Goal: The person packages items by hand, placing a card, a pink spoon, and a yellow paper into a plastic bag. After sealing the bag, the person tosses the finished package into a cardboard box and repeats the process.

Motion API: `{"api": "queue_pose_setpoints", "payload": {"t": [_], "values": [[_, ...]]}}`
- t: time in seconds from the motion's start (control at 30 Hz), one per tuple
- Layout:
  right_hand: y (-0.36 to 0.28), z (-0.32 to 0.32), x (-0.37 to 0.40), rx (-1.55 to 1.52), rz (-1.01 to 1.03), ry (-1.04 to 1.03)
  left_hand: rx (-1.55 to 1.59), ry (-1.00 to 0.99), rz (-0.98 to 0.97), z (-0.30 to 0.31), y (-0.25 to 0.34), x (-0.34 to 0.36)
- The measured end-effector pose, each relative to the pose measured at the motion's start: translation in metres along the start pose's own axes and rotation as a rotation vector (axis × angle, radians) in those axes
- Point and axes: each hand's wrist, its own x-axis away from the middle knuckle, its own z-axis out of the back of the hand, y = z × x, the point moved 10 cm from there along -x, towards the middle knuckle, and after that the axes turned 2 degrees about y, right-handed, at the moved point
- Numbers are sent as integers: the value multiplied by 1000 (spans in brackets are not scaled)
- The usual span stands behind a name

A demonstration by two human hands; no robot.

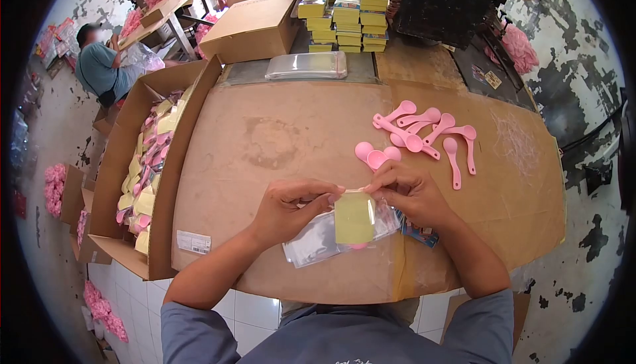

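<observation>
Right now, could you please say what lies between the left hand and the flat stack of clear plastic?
Between the left hand and the clear plastic stack, only bare, stained brown cardboard shows in the head view.

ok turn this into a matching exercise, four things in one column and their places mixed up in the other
1. pink spoons
2. pale yellow card
3. yellow-edged stacks
4. open box

A. along the table's left side
B. between left hand and right hand
C. piled at the far end
D. loose beyond the right hand

1-D, 2-B, 3-C, 4-A
</observation>
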Motion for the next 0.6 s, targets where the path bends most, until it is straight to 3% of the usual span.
{"api": "queue_pose_setpoints", "payload": {"t": [0.13,0.23,0.6], "values": [[-4,1,-1,116,14,-17,-71,-36,-117,-2,7,-2],[-1,4,-2,41,5,-50,-41,-31,-94,-3,2,-2],[9,1,-1,75,-6,-3,173,45,235,-3,-29,1]]}}
